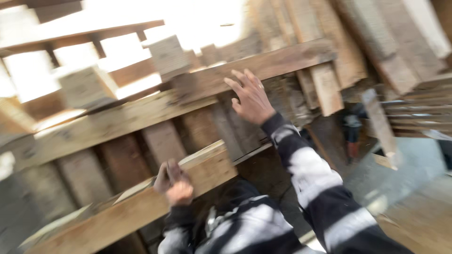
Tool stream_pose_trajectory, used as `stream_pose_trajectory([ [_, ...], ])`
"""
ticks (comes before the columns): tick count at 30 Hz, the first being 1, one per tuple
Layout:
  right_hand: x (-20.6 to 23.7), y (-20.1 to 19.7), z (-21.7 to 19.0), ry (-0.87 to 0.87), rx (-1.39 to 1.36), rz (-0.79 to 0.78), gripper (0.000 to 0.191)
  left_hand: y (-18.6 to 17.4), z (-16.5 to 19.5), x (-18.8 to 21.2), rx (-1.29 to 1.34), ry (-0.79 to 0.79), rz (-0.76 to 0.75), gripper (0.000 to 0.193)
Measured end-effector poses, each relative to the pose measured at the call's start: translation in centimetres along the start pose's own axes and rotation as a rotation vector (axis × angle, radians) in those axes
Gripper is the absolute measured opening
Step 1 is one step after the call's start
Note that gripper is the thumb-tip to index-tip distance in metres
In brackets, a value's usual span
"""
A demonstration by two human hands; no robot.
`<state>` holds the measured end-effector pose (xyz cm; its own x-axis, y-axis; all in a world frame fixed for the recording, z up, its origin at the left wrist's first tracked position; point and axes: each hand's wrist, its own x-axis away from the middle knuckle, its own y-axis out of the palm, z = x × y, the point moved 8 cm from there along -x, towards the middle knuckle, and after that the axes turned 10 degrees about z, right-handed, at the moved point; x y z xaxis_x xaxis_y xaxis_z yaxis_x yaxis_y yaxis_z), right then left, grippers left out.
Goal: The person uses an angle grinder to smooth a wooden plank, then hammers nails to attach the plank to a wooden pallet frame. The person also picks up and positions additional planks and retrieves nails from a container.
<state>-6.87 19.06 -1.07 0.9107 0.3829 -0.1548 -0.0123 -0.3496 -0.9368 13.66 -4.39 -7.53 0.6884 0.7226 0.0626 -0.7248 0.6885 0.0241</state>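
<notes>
The view is blurred by motion. A wooden pallet [117, 122] stands tilted in front of me, its boards running from lower left to upper right. My left hand [173, 183] grips the near edge board [141, 207] of the pallet, fingers curled over its top. My right hand [250, 96] is raised with fingers spread, open, right at the pallet's upper cross board [282, 63]; I cannot tell whether it touches the wood. Both arms wear dark sleeves with pale stripes.
More planks and pallet boards [376, 42] lean stacked at the upper right. Wooden blocks [87, 87] stick up from the pallet at the left. A small dark and red object [352, 134] sits low at the right, beside a pale floor [414, 207].
</notes>
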Motion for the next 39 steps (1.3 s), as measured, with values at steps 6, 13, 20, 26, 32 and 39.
stream_pose_trajectory([
  [6, -4.9, 3.1, 10.8, -0.075, 0.202, -0.390, 0.095, 0.8, -0.4, 1.8, -0.307, 0.180, 0.003, 0.015],
  [13, -6.0, 4.7, 6.9, -0.162, 0.083, -0.351, 0.094, -0.3, -0.8, -0.8, -0.465, 0.165, 0.047, 0.012],
  [20, -6.8, 5.1, 4.3, -0.234, 0.035, -0.296, 0.098, -0.6, 0.7, -2.0, -0.317, 0.177, 0.023, 0.030],
  [26, -7.4, 5.3, 1.8, -0.253, 0.058, -0.284, 0.100, -2.0, 2.3, -2.8, -0.296, 0.298, 0.048, 0.017],
  [32, -7.2, 4.3, 0.9, -0.200, -0.064, -0.287, 0.097, -2.4, 1.6, -3.0, -0.226, 0.163, -0.037, 0.024],
  [39, -5.2, 4.7, -9.9, -0.418, 0.031, -0.316, 0.104, -3.5, 1.2, -3.9, -0.010, 0.098, 0.036, 0.013],
])
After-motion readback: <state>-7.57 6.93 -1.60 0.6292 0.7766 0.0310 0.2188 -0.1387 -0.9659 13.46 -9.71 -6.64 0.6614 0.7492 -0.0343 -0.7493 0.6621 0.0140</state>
